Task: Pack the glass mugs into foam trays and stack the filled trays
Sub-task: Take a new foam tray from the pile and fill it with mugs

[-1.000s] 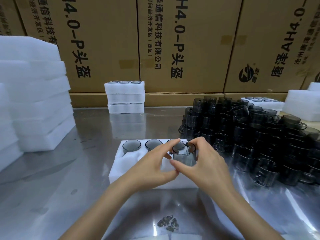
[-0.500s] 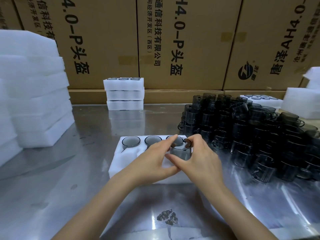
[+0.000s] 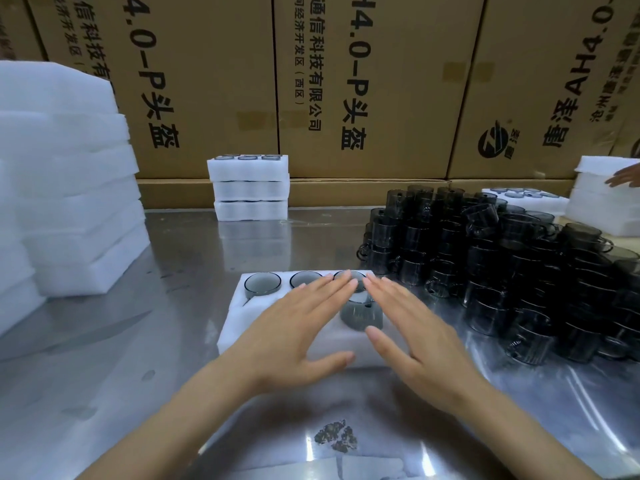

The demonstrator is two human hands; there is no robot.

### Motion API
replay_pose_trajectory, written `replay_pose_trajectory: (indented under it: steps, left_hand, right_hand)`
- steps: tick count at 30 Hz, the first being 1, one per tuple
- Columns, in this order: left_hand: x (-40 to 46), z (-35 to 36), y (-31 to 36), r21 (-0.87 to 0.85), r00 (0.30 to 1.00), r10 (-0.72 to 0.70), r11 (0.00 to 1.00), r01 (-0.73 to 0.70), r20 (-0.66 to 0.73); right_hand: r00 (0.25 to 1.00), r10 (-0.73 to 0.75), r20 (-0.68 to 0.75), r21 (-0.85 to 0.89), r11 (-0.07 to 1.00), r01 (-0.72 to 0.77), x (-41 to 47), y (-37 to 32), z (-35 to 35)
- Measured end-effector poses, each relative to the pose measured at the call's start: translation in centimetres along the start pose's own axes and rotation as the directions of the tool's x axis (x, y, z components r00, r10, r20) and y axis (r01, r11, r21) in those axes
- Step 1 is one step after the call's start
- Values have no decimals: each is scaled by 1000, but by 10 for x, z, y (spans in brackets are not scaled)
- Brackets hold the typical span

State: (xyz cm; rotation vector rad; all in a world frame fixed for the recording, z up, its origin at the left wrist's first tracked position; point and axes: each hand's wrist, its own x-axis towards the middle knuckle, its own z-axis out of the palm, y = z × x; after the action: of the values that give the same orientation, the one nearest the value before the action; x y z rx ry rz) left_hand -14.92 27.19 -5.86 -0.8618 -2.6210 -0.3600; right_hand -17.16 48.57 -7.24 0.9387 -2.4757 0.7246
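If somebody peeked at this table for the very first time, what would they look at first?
Probably the two flat hands in the middle: the left hand and right hand spread over a smoky glass mug sticking up from the white foam tray. Next, the big heap of dark glass mugs piled on the right side of the shiny metal table. Tall brown cardboard boxes with big black writing fill the back.
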Motion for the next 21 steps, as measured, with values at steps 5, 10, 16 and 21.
replay_pose_trajectory:
  steps: [5,10,16,21]
  left_hand:
    - [-4,6,-2,91,995,13,996,-22,99]
    - [-2,10,-4,155,993,-5,988,-14,121]
    - [-4,10,2,161,1000,1,987,-5,25]
    - [-13,12,9,-3,940,-24,1000,24,-340]
  right_hand:
    - [994,-37,100,-63,997,43,-4,10,-2]
    - [990,-34,140,-143,988,55,-4,15,2]
    - [986,-24,163,-49,998,32,5,12,-9]
    - [958,-21,-284,-230,972,-47,39,36,-63]
